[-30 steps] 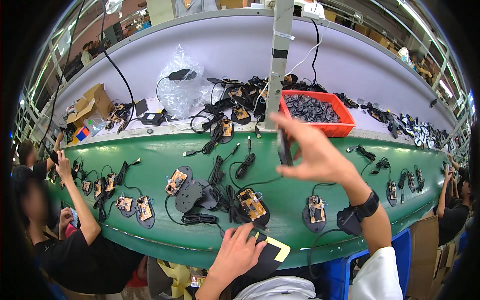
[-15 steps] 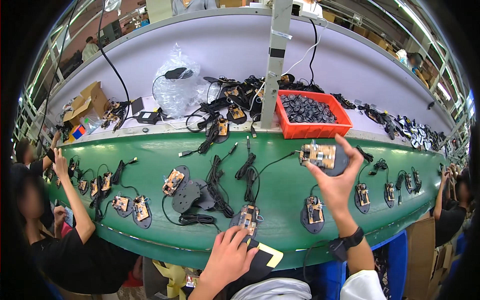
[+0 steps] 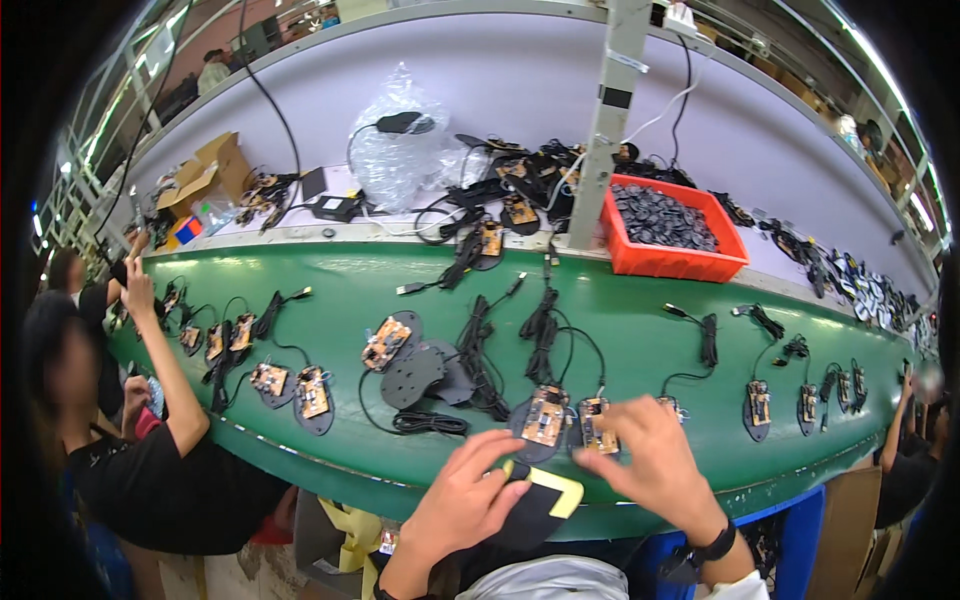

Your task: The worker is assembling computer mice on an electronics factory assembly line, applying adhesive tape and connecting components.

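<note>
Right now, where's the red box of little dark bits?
In the head view, the red box is right of centre, just right of the grey post, at the far edge of the green table.

A factory assembly workshop can be recognised by the long green bench (image 3: 625, 320) across the middle, where many circuit boards (image 3: 545, 415) are laid, and by co-workers (image 3: 150, 490) at the left and right edges.

far left: open cardboard box (image 3: 215, 172) on pale shelf (image 3: 285, 231) | far centre: clear plastic bag (image 3: 397, 178), black adapter (image 3: 335, 208) to its left | far, right of centre: grey post (image 3: 603, 150), red bin (image 3: 680, 264) of dark parts (image 3: 665, 219) beside it | near right: blue bin (image 3: 804, 530), brown cardboard (image 3: 843, 525) alongside | left: person in black shirt (image 3: 165, 490)
</note>
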Available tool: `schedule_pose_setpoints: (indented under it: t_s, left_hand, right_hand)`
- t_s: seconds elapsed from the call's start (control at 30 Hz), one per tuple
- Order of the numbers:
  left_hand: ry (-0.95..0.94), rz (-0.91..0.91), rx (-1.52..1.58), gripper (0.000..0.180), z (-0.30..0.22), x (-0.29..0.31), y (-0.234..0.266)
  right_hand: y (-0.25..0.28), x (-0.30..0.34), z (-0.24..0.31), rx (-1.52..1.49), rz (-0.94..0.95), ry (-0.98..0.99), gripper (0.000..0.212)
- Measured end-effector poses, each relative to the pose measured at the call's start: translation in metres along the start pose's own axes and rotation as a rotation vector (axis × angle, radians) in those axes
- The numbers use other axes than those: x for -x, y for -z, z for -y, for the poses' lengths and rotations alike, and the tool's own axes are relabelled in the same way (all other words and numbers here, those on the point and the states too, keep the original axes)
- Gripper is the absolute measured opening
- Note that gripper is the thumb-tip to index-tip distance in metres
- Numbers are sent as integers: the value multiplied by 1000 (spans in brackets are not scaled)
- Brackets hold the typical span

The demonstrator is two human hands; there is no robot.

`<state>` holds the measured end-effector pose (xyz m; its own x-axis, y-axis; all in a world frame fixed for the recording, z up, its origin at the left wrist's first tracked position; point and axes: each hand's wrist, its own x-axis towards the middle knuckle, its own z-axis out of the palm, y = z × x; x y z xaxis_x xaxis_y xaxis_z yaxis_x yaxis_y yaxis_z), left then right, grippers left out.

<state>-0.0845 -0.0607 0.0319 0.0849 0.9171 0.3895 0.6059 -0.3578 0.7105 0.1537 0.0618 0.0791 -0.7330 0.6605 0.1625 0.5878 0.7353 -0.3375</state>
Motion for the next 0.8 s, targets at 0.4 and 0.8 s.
schedule_pose_setpoints:
  t_s: [0.4,0.8]
  left_hand:
    - [252,-180,-278,18,22,52,38]
    - [512,-161,-377,23,46,61,89]
  right_hand:
    - [-92,-222,85,121,313,551,49]
    - [-84,-247,67,-403,225,499,48]
